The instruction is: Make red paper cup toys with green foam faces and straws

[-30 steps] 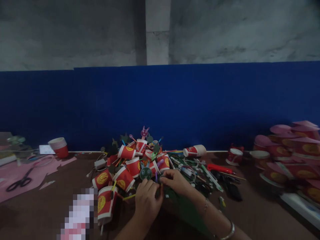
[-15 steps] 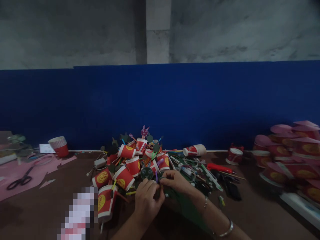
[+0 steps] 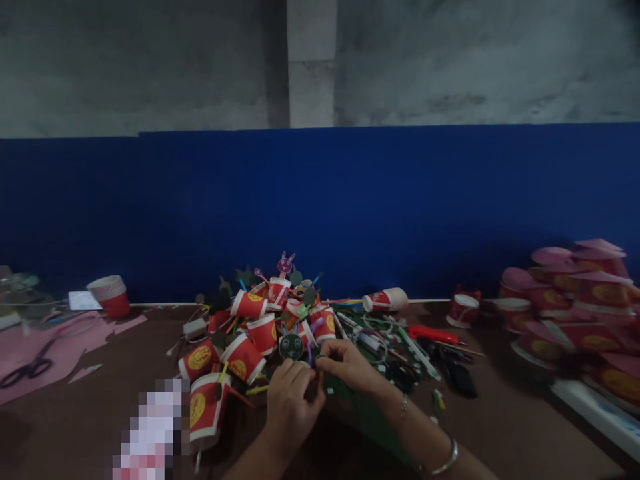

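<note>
My left hand point(image 3: 294, 400) is closed, fingers bent, just below a dark rabbit-face cutout point(image 3: 291, 345); whatever lies between its fingers is too small to make out. Beside it on the right, my right hand point(image 3: 347, 365) pinches something small and dark near a purple strip point(image 3: 309, 353). The fingertips of both hands nearly meet. Behind and to the left is a pile of red paper cups point(image 3: 243, 358) with yellow emblems and coloured sticks. A pink rabbit cutout point(image 3: 285, 265) stands up from the top of the pile.
Black scissors point(image 3: 31, 372) lie on pink paper point(image 3: 65, 360) at the left, near stacked cups point(image 3: 109, 295). To the right are a red tool point(image 3: 435, 335), a black object point(image 3: 461, 377) and many cups with pink tops point(image 3: 600, 287). A blue panel point(image 3: 320, 213) stands behind.
The view has shifted slightly, so everything appears a little further left. Both hands stay close together, with only slight movement of the fingers.
</note>
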The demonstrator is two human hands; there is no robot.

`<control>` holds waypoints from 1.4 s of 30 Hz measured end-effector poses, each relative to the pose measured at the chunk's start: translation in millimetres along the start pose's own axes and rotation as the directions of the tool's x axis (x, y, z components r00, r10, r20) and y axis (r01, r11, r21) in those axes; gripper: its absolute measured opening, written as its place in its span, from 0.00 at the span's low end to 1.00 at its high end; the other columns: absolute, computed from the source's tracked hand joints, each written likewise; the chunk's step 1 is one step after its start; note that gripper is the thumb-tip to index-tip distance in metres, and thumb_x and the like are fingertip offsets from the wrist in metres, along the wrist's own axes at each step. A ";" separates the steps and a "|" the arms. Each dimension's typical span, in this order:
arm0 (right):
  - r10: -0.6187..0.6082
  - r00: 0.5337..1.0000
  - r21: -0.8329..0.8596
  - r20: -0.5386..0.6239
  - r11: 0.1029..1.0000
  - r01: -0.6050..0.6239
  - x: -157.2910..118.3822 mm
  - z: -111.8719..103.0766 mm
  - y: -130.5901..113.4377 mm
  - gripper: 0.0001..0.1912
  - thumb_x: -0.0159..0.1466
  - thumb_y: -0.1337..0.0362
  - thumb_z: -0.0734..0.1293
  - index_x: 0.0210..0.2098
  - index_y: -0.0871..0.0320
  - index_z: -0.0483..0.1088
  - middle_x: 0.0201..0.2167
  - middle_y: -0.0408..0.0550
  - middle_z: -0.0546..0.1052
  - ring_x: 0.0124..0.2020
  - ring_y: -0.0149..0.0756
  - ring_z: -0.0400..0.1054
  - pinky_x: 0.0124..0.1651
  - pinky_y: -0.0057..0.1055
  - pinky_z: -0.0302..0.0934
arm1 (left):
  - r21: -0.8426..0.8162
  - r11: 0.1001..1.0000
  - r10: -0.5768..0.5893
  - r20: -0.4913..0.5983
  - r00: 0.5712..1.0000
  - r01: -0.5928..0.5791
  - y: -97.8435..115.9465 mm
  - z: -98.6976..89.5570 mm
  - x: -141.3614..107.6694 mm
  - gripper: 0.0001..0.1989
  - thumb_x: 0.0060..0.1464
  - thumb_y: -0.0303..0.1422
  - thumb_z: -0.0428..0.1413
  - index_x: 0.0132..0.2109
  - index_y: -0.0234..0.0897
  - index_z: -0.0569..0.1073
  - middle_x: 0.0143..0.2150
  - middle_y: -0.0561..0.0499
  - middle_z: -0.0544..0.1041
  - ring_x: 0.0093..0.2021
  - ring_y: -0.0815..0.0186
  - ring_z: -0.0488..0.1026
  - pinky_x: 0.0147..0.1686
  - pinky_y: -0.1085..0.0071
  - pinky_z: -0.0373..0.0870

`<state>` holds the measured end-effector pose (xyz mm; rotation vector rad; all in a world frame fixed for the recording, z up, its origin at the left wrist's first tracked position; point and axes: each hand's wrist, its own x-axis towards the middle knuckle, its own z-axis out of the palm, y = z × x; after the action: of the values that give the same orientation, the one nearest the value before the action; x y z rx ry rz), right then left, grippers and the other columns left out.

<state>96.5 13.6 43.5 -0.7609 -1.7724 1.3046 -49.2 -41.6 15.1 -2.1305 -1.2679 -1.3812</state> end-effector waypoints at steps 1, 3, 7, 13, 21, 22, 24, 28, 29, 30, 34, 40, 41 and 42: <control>-0.004 1.000 -0.002 0.002 1.000 0.004 0.2 -0.2 0.1 0.19 0.53 0.52 0.69 0.20 0.59 0.61 0.19 0.37 0.61 0.22 0.26 0.52 0.25 0.25 0.47 | -0.002 1.000 0.001 0.002 1.000 -0.001 -0.1 -0.2 0.6 0.09 0.54 0.26 0.51 0.26 0.38 0.66 0.22 0.52 0.68 0.27 0.64 0.64 0.29 0.68 0.60; -0.002 1.000 -0.019 -0.004 1.000 0.002 0.8 -0.6 0.6 0.18 0.54 0.53 0.68 0.20 0.60 0.62 0.19 0.37 0.61 0.22 0.26 0.52 0.25 0.25 0.47 | -0.007 1.000 -0.001 0.004 1.000 0.001 -0.3 -0.7 1.8 0.09 0.54 0.26 0.51 0.26 0.38 0.66 0.22 0.52 0.67 0.27 0.64 0.64 0.29 0.68 0.59; 0.038 0.999 -0.070 -0.033 0.997 -0.040 1.8 -0.7 2.6 0.17 0.54 0.54 0.68 0.20 0.60 0.63 0.17 0.36 0.61 0.20 0.25 0.51 0.24 0.24 0.47 | -0.005 1.000 -0.004 -0.003 1.000 0.004 -0.6 -1.4 2.1 0.08 0.54 0.26 0.52 0.27 0.37 0.67 0.23 0.52 0.68 0.27 0.64 0.63 0.29 0.68 0.59; 0.022 0.998 -0.121 -0.056 0.992 -0.029 0.9 -0.6 1.1 0.14 0.55 0.59 0.68 0.20 0.60 0.64 0.17 0.37 0.61 0.20 0.25 0.52 0.23 0.23 0.47 | 0.006 1.000 -0.004 -0.011 1.000 0.004 -0.9 0.2 1.0 0.08 0.54 0.26 0.52 0.27 0.38 0.67 0.23 0.53 0.68 0.27 0.64 0.64 0.30 0.68 0.60; 0.015 0.998 -0.151 -0.055 0.988 -0.023 -0.2 0.0 -3.8 0.12 0.55 0.62 0.66 0.19 0.60 0.62 0.17 0.36 0.61 0.21 0.25 0.52 0.24 0.23 0.48 | -0.002 1.000 0.001 -0.014 1.000 -0.001 0.1 0.3 2.3 0.08 0.54 0.26 0.53 0.27 0.38 0.67 0.22 0.52 0.68 0.27 0.64 0.63 0.29 0.68 0.59; 0.013 0.998 -0.157 -0.054 0.987 -0.021 -0.2 0.1 -4.3 0.12 0.55 0.62 0.66 0.19 0.60 0.62 0.17 0.36 0.60 0.20 0.25 0.52 0.24 0.23 0.48 | -0.006 1.000 0.003 -0.014 1.000 -0.003 0.0 0.4 2.2 0.08 0.54 0.26 0.52 0.27 0.37 0.67 0.22 0.53 0.68 0.27 0.64 0.63 0.29 0.68 0.59; 0.004 0.999 -0.167 -0.053 0.986 -0.013 -0.2 -0.1 -5.1 0.12 0.55 0.62 0.66 0.19 0.59 0.61 0.17 0.36 0.59 0.20 0.25 0.51 0.23 0.23 0.48 | -0.006 1.000 0.009 -0.018 1.000 -0.009 -0.4 0.8 1.8 0.08 0.54 0.26 0.52 0.27 0.37 0.67 0.23 0.52 0.68 0.27 0.64 0.63 0.29 0.68 0.60; -0.003 0.999 -0.168 -0.045 0.986 -0.005 -0.5 -0.4 -6.0 0.13 0.54 0.60 0.66 0.19 0.59 0.61 0.17 0.36 0.59 0.21 0.25 0.51 0.24 0.23 0.47 | 0.013 1.000 0.004 -0.018 1.000 -0.004 -1.3 1.8 0.3 0.08 0.54 0.27 0.52 0.27 0.38 0.67 0.23 0.52 0.68 0.27 0.64 0.64 0.29 0.68 0.60; 0.000 0.999 -0.168 -0.043 0.986 -0.007 -0.7 -0.3 -6.2 0.13 0.55 0.59 0.66 0.19 0.60 0.61 0.17 0.36 0.60 0.21 0.25 0.51 0.24 0.23 0.48 | 0.019 1.000 0.002 -0.014 1.000 -0.001 -1.4 2.1 0.0 0.08 0.54 0.27 0.53 0.27 0.38 0.67 0.22 0.52 0.68 0.27 0.64 0.64 0.29 0.68 0.60; -0.002 0.999 -0.171 -0.044 0.985 -0.005 -1.0 0.0 -6.6 0.13 0.55 0.59 0.65 0.19 0.59 0.61 0.17 0.37 0.60 0.21 0.25 0.51 0.24 0.23 0.48 | 0.024 1.000 0.000 -0.012 1.000 0.000 -1.5 2.3 -0.3 0.08 0.55 0.27 0.52 0.27 0.38 0.67 0.22 0.52 0.67 0.27 0.64 0.64 0.29 0.68 0.60; -0.068 0.996 -0.246 -0.060 0.968 0.051 -2.9 2.6 -8.2 0.12 0.56 0.61 0.64 0.20 0.59 0.61 0.19 0.38 0.61 0.23 0.27 0.52 0.25 0.24 0.49 | 0.030 1.000 0.001 0.000 1.000 -0.001 -1.5 2.6 -0.6 0.09 0.55 0.28 0.52 0.26 0.38 0.67 0.22 0.52 0.67 0.26 0.65 0.64 0.29 0.69 0.59; -0.143 0.982 -0.409 -0.121 0.909 0.082 -2.8 5.6 -6.1 0.10 0.57 0.63 0.64 0.21 0.59 0.66 0.19 0.40 0.65 0.23 0.29 0.56 0.26 0.25 0.52 | 0.049 0.999 -0.015 0.009 1.000 0.015 -2.9 0.4 1.0 0.10 0.55 0.28 0.51 0.26 0.38 0.66 0.22 0.52 0.67 0.26 0.64 0.64 0.29 0.68 0.59; -0.159 0.980 -0.432 -0.119 0.897 0.094 -2.5 5.5 -5.6 0.10 0.57 0.62 0.64 0.22 0.59 0.69 0.19 0.41 0.67 0.23 0.30 0.58 0.27 0.26 0.53 | 0.047 0.999 -0.021 0.009 1.000 0.021 -3.4 -0.1 1.3 0.10 0.55 0.28 0.51 0.26 0.38 0.66 0.22 0.53 0.67 0.26 0.65 0.64 0.29 0.68 0.60; -0.182 0.977 -0.452 -0.109 0.884 0.114 -2.2 5.2 -5.2 0.09 0.58 0.62 0.64 0.25 0.59 0.71 0.21 0.43 0.70 0.25 0.31 0.61 0.28 0.26 0.55 | 0.043 0.999 -0.026 0.007 1.000 0.026 -3.9 -0.3 1.7 0.10 0.55 0.28 0.51 0.26 0.38 0.66 0.22 0.53 0.67 0.26 0.65 0.64 0.29 0.68 0.60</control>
<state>93.1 7.8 47.2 -0.9220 -1.9864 0.7220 -52.3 -38.8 15.9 -2.0996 -1.3204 -1.3455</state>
